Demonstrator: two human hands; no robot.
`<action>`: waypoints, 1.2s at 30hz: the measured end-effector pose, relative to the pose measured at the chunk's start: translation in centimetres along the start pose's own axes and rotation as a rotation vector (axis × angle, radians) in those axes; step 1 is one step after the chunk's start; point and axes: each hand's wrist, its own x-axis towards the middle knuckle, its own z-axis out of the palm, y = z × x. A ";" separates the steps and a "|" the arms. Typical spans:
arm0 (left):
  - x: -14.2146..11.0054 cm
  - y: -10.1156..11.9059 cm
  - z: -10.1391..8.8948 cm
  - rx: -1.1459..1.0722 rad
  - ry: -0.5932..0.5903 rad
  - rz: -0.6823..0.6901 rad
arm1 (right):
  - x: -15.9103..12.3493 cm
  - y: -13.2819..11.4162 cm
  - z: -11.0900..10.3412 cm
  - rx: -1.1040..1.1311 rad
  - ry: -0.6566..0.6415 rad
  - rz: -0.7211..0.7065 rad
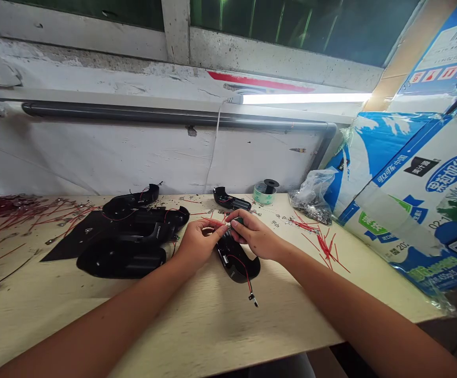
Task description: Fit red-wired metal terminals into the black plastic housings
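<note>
My left hand [199,244] and my right hand [255,235] meet above the bench, with their fingertips pinching a small dark part [235,224] that they mostly hide. Directly below them lies a curved black plastic casing [238,265], with a red wire [246,270] running out of it to a small metal terminal [253,300]. To the left of my left hand, several similar black casings [121,258] lie in a loose group, some with red wires. Another small black casing [231,199] lies just beyond my hands.
A spool of green-and-clear tape [265,191] and a plastic bag of metal pieces [311,197] stand at the back. Cut red wires [326,247] lie on the right, with more wires at the far left. Printed cartons [409,199] rise on the right, and a black sheet [82,236] lies under the casings.
</note>
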 end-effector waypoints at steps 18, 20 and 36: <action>0.2 -0.7 -0.1 0.075 0.033 0.143 | -0.1 0.2 0.0 -0.168 -0.017 0.012; 0.1 -0.2 -0.1 0.101 0.042 0.161 | 0.0 0.2 -0.1 -0.198 -0.009 0.004; -0.4 0.7 0.0 0.155 0.078 0.161 | -0.4 -0.8 0.5 -0.396 0.082 -0.065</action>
